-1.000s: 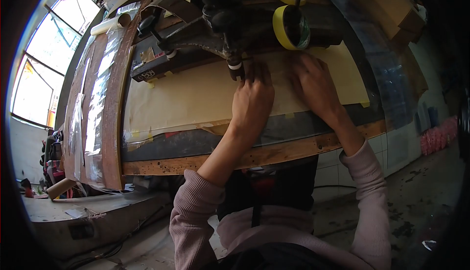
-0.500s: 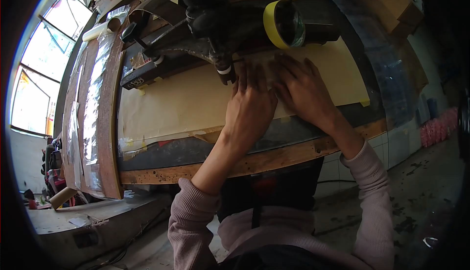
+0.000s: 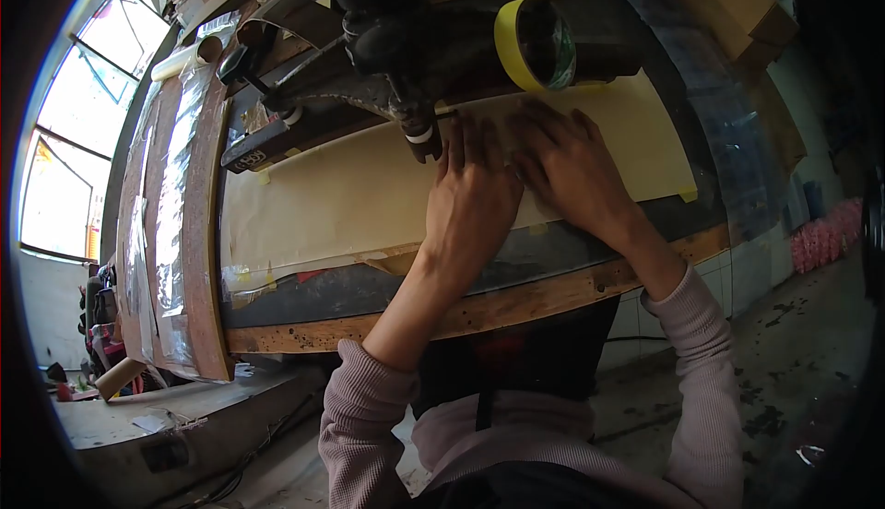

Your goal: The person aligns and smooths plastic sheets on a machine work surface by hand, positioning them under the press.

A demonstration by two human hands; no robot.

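- Had left hand (image 3: 472,200) and right hand (image 3: 579,172) palms down, fingers stretched out and thumbs close together mid-frame. Not clamped on anything visible; couldn't tell what was under the fingertips, too dark up there.
- Rested both on the cream sheet (image 3: 313,214), spread across the middle of the frame with its ragged near edge just above the wooden table edge (image 3: 516,308).
- Looked like a hold-flat or smoothing step, tbh, with left fingers right beside the machine foot (image 3: 423,145).
- Probably called for light, even pressure next, clear of that foot.
- Got crowded up top: machine head (image 3: 378,39) hiding some of the far edge, yellow tape roll (image 3: 513,53) above right fingers.
- Also spotted a cardboard box (image 3: 714,2) upper right, paper tube (image 3: 184,59) upper left.
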